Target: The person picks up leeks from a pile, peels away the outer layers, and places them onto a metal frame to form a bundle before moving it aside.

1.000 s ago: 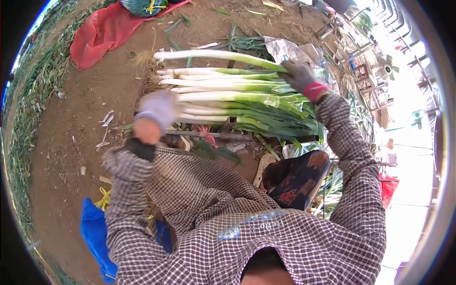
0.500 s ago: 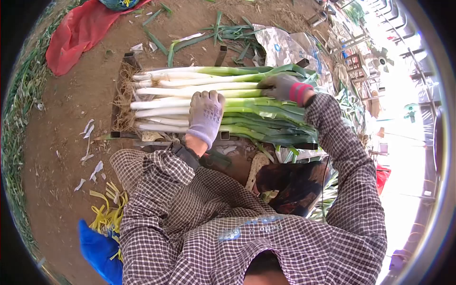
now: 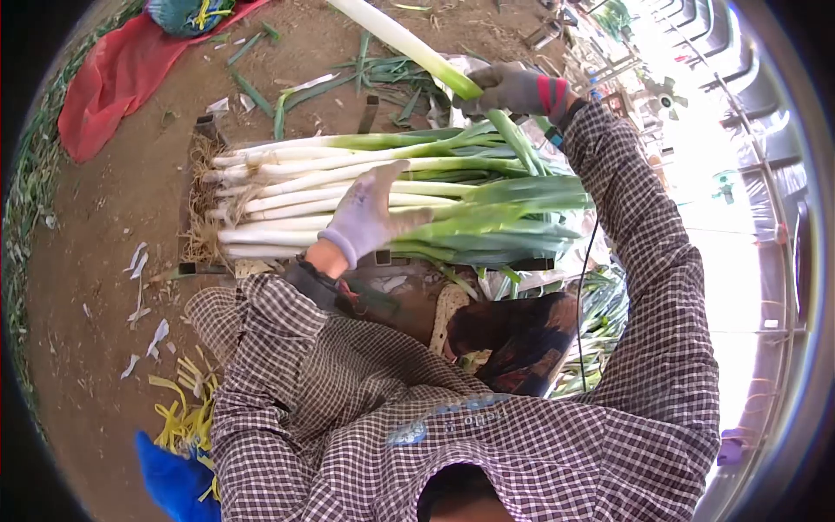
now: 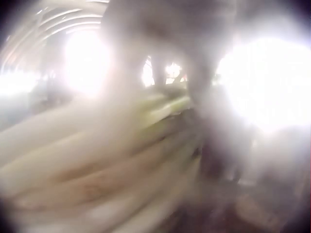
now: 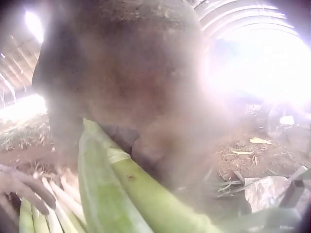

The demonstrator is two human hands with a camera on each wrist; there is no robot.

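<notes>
Leeks [image 3: 296, 187] lie side by side in a rack, roots to the left and green leaves to the right. My right hand [image 3: 517, 91], in a grey glove with a red-striped cuff, grips one leek [image 3: 409, 43] by its green part, above the far side of the pile. That leek's white end points up and left, out of the head view. In the right wrist view its green stalk [image 5: 150, 199] shows close beneath the blurred hand. My left hand [image 3: 374, 213], in a lavender glove, is over the middle of the pile, its fingers extended and thumb apart. The left wrist view is badly blurred.
Metal posts [image 3: 371, 113] stand up at the rack's edges. Beyond it lie loose leaves [image 3: 317, 91] and a red cloth [image 3: 109, 104] on bare soil. Yellow ties [image 3: 187, 409] and a blue cloth [image 3: 170, 478] are at the lower left. More leeks [image 3: 600, 326] lie by my right leg.
My right hand first brought a leek across the pile, then was down among the leaves; now it is raised with a leek. My left hand moved onto the pile, and its curled fingers have straightened.
</notes>
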